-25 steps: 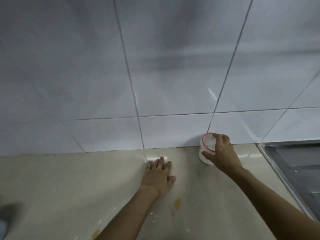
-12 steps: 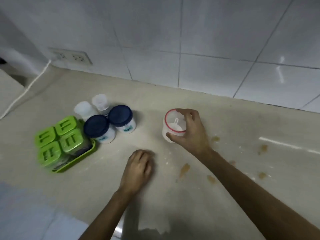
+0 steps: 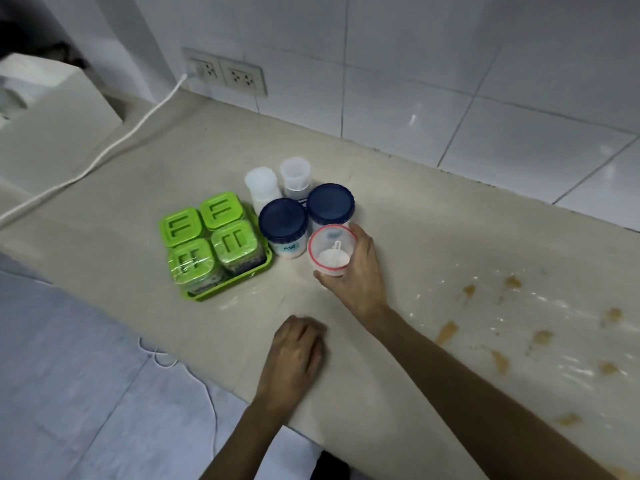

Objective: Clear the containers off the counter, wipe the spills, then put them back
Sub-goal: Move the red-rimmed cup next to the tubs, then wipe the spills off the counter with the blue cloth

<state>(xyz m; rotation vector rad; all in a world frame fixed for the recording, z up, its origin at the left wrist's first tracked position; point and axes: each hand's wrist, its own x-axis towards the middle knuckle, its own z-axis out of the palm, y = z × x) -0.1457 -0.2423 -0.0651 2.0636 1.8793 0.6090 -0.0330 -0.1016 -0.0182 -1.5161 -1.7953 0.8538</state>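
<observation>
Head view: the right hand (image 3: pixel 356 268) is wrapped round a clear tub (image 3: pixel 331 250) with a red rim, fingers on its far side and thumb on the near side. The tub is open, with white powder and a small scoop inside. It is upright, just beside two blue-lidded jars (image 3: pixel 284 227) at the left end of the desk (image 3: pixel 433 244); whether it has touched down I cannot tell. Holding it by the wall, level, looks meant to keep the powder from tipping out.

Behind the jars stand two small white bottles (image 3: pixel 262 186), and left of them a green tray (image 3: pixel 235 282) carries four green-lidded boxes. They crowd together here, I judge, to leave the right part of the desk bare for wiping: brown spills (image 3: pixel 446 331) and white smears lie there, well apart from the group.

The left hand (image 3: pixel 298 355) holds nothing; its fingers are curled loosely, knuckles up, on the front edge of the desk, probably as a brace while the person reaches across.
</observation>
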